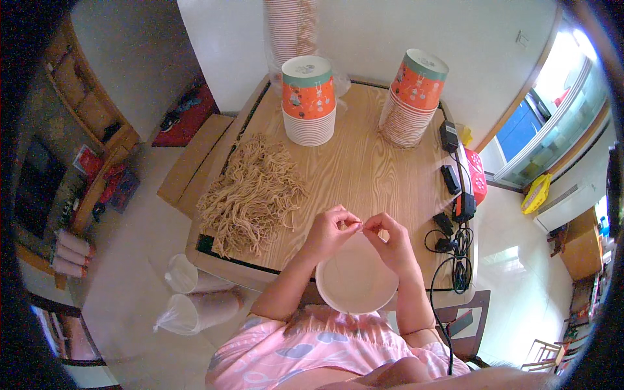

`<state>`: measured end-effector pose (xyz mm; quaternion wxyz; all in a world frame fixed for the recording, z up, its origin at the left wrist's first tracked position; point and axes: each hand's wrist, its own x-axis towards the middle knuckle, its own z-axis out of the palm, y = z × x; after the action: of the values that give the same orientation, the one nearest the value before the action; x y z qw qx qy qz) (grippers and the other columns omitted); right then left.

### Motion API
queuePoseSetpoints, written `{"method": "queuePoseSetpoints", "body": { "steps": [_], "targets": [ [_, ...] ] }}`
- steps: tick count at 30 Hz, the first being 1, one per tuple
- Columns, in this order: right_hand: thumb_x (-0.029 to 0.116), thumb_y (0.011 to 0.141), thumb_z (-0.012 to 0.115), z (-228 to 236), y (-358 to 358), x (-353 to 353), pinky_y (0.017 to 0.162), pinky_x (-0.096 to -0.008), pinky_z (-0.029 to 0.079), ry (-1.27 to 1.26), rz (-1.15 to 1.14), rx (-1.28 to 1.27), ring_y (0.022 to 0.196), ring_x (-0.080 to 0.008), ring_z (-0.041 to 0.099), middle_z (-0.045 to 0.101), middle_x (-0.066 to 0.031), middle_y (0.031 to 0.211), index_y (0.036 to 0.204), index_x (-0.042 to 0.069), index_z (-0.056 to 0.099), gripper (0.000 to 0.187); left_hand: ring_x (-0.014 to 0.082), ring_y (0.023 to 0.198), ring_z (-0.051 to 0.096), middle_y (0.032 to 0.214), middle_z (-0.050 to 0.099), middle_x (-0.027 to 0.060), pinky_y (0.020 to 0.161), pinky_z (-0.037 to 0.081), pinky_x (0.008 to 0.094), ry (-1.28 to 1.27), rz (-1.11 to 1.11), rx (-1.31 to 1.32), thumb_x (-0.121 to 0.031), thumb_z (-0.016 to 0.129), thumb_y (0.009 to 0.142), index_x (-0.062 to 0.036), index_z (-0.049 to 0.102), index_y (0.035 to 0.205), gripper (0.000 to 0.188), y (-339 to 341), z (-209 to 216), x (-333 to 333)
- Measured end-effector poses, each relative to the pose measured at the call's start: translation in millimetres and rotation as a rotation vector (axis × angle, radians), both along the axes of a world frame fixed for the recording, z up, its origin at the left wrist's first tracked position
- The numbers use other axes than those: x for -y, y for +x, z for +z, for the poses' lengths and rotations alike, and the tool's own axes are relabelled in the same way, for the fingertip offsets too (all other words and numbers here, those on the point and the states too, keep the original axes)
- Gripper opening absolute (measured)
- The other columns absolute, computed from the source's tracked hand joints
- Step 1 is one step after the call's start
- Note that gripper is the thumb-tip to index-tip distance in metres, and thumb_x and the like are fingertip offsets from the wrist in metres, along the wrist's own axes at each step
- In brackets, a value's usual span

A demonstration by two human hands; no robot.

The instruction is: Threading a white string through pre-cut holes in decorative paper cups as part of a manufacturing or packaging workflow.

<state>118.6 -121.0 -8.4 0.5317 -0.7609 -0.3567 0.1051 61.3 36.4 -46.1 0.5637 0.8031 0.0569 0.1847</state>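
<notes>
My left hand (pixel 335 229) and my right hand (pixel 388 240) meet in front of me, thumbs and fingers of both pinched together almost tip to tip. What lies between the fingertips is too small to make out. Just under my hands, at the table's near edge, is a white round paper bucket (pixel 357 283), its open mouth facing up. A tangled heap of beige twine pieces (pixel 250 195) lies left of my hands. Farther back stands a stack of upside-down paper buckets (pixel 309 97), the top one orange and green.
A second bucket stack (pixel 416 91), with twine at its lower rims, stands at the back right of the wooden table (pixel 351 169). Black adapters and coiled cables (pixel 460 260) line the right edge. Bagged bucket stacks (pixel 201 311) lie on the floor at left.
</notes>
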Motion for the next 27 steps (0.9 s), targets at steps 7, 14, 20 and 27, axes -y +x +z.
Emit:
{"method": "queuePoseSetpoints", "body": {
  "steps": [7,14,20,27],
  "targets": [
    [0.002,0.080,0.059,-4.3,1.7,0.5,0.068,-0.0231,0.045,0.070,-0.037,-0.112,0.072,-0.0112,0.055,0.058,-0.0046,0.074,0.085,0.000,0.056,0.006,0.0106,0.056,0.049,0.069,0.057,0.0033,0.052,0.040,0.0252,0.017,0.010,0.021,-0.012,0.069,0.074,-0.0042,0.066,0.078,0.009,-0.6,3.2,1.5],
    [0.008,0.083,0.059,-13.4,19.8,1.9,0.060,-0.0191,0.042,-0.098,0.073,-0.298,0.067,-0.0045,0.051,0.056,0.0016,0.071,0.089,0.000,0.061,0.010,0.0097,0.057,0.049,0.070,0.057,0.0022,0.052,0.040,0.0243,-0.019,0.023,0.037,-0.009,0.068,0.075,-0.0044,0.066,0.078,0.006,-0.3,2.8,4.1],
    [0.008,0.081,0.061,-18.3,22.9,1.4,0.058,-0.0189,0.041,-0.102,0.073,-0.298,0.065,-0.0040,0.050,0.057,0.0018,0.071,0.086,-0.001,0.062,0.010,0.0095,0.057,0.049,0.070,0.057,0.0020,0.053,0.040,0.0241,-0.058,0.010,0.018,-0.008,0.067,0.075,-0.0035,0.065,0.078,0.006,0.7,1.7,4.8],
    [0.008,0.081,0.061,-11.7,19.7,1.3,0.059,-0.0237,0.043,-0.044,0.032,-0.275,0.067,-0.0068,0.051,0.059,-0.0002,0.072,0.081,0.002,0.060,0.007,0.0090,0.058,0.049,0.071,0.056,0.0023,0.053,0.040,0.0241,-0.060,-0.004,-0.008,-0.007,0.067,0.074,-0.0022,0.064,0.078,0.007,-1.4,4.2,3.7]
  ]
}}
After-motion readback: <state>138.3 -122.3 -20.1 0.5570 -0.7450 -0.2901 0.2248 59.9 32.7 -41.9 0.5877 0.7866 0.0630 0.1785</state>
